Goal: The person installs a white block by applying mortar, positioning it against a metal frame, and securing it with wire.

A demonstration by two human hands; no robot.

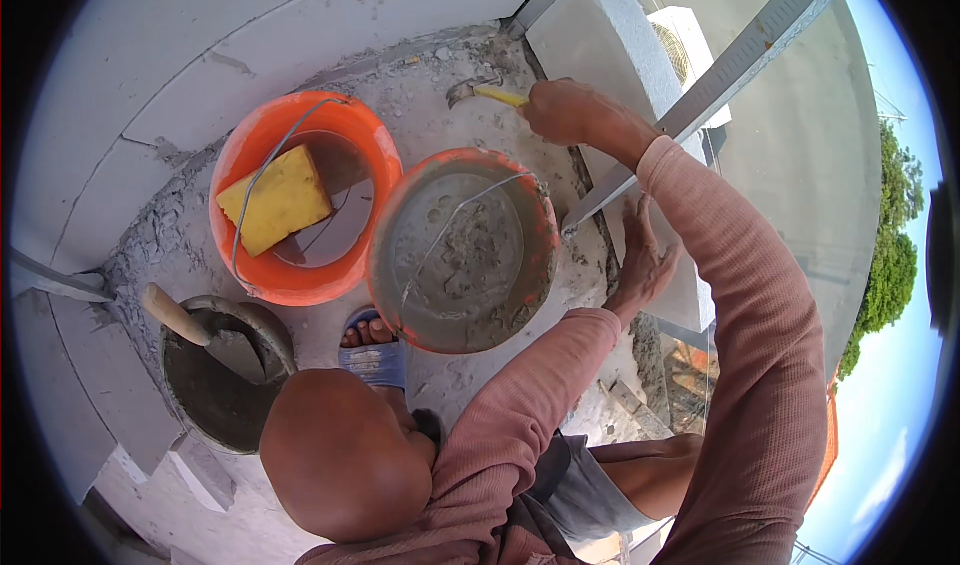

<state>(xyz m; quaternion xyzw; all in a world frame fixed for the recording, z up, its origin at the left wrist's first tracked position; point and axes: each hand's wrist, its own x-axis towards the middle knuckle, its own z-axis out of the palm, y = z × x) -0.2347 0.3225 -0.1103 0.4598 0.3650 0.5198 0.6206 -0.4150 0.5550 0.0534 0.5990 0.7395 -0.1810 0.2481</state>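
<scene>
My right hand point(560, 112) grips the yellow handle point(500, 97) of a small metal-headed tool point(466, 90) above the rubble-strewn floor. My left hand point(645, 265) has its fingers spread against the side of a white block point(590, 40), near the lower end of a long metal bar point(740, 57). Just left of that hand stands an orange-rimmed bucket point(535, 300) of grey slurry. An orange bucket point(240, 150) beside it holds murky water and a yellow sponge point(275, 200). A dark tub point(185, 385) at lower left contains grey mortar and a wooden-handled trowel point(205, 335).
A white block wall point(120, 55) runs along the left and back. My bent knee point(345, 455) and sandalled foot point(370, 350) are at the bottom. On the right are the ledge's edge, a white outdoor unit point(682, 30), a grey wall point(800, 195), trees and sky.
</scene>
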